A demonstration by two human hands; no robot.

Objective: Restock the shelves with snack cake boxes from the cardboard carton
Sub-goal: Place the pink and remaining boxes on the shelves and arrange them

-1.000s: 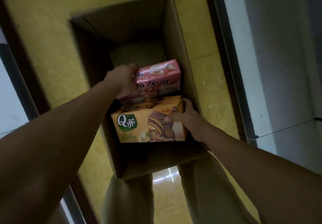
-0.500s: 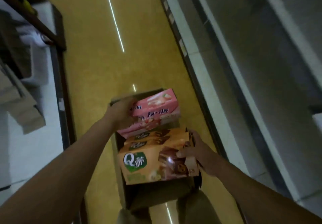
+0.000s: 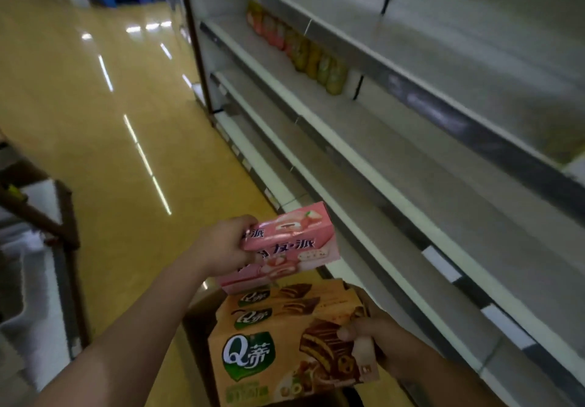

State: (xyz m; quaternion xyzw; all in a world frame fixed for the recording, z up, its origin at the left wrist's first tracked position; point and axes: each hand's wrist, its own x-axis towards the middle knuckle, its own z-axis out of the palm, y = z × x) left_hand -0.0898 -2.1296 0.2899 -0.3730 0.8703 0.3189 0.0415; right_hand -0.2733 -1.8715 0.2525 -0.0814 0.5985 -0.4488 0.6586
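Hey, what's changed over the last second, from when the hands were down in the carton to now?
Both hands have lifted their loads up out of the carton: the left hand holds the pink boxes, the right hand the orange boxes, now raised beside the shelves. The view has swung up from the carton to the aisle. Both grips stayed the same; nothing was let go.
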